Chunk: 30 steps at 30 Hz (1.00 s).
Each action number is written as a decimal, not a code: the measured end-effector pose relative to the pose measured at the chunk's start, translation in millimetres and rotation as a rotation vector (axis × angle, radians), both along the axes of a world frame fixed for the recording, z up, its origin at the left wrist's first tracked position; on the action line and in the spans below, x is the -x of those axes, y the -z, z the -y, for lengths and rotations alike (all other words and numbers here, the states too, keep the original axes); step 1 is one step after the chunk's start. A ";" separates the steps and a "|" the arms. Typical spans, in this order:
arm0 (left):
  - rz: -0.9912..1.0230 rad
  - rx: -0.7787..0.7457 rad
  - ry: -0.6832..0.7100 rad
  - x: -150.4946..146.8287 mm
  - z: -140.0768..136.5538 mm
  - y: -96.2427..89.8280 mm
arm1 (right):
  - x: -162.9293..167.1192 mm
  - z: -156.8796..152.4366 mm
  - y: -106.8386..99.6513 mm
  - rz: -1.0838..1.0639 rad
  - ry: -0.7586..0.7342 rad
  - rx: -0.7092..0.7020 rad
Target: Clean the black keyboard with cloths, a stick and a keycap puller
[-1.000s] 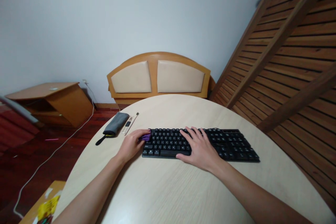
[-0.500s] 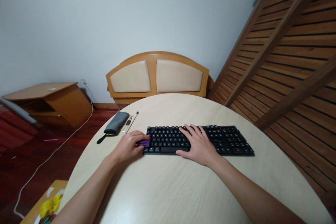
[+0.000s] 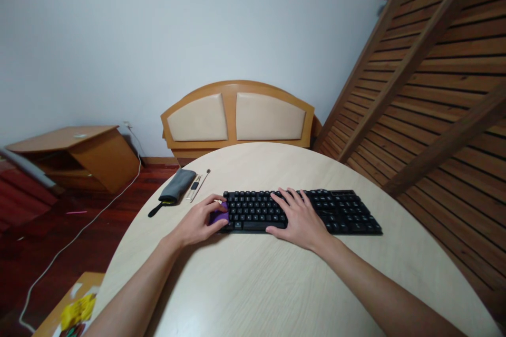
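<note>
Keyboard (image 3: 255, 210): across table (image 3: 253, 274) middle, between left and right edges; work looks under way, finished keys indistinguishable from remaining ones.
Purple cloth (image 3: 220, 216): pinched by left hand (image 3: 198, 224), on keyboard's left end.
Right hand (image 3: 301, 222): spread over middle keys, grasping nothing.
Grey pouch (image 3: 178, 185): near table's left edge; contents hidden.

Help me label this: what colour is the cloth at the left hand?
Purple cloth; see the head view.
</note>
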<state>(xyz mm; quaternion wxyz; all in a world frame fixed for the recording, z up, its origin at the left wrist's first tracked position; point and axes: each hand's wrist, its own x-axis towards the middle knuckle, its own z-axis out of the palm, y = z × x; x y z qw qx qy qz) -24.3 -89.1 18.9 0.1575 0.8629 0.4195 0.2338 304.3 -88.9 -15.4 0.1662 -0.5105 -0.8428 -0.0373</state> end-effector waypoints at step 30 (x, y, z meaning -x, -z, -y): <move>0.209 -0.094 -0.439 1.8 -7.7 2.7 | -1.5 -1.3 -0.7 -0.008 -0.004 0.034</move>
